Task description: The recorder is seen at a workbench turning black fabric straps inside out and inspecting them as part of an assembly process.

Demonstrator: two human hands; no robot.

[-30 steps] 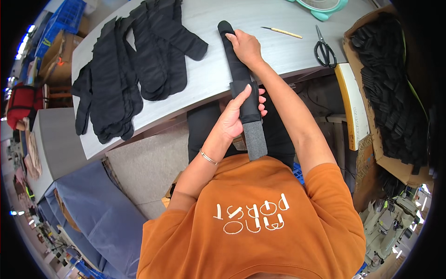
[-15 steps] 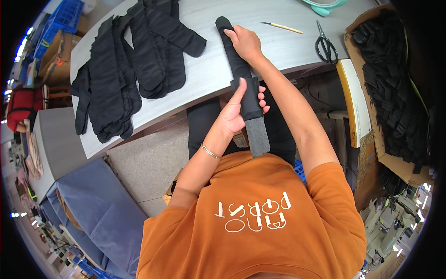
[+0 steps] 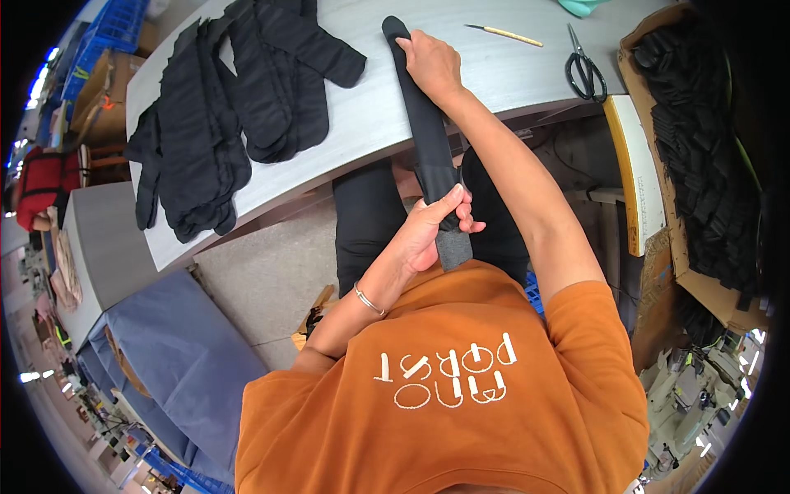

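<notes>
A long black fabric strip (image 3: 425, 123) with a rounded far end runs from over the table down toward my lap. My right hand (image 3: 434, 67) is closed around it near that rounded end, thumb on top. Lower down, in front of my body, my left hand (image 3: 429, 230) grips the strip with the thumb laid across it. Below this hand a dark grey end piece (image 3: 454, 249) sticks out. Part of the strip is hidden behind the left fingers. Several black fabric pieces (image 3: 197, 132) lie overlapped on the table to the left.
On the grey table (image 3: 354, 115) lie a thin wooden-handled tool (image 3: 512, 35) and black-handled scissors (image 3: 585, 72). At the right stands a cardboard box (image 3: 671, 222) filled with black pieces (image 3: 699, 140). Blue cloth (image 3: 177, 362) covers something at the lower left.
My left hand has slid down the strip toward its grey end, and the wider fold at mid-length has moved down too. My right hand stays near the rounded end.
</notes>
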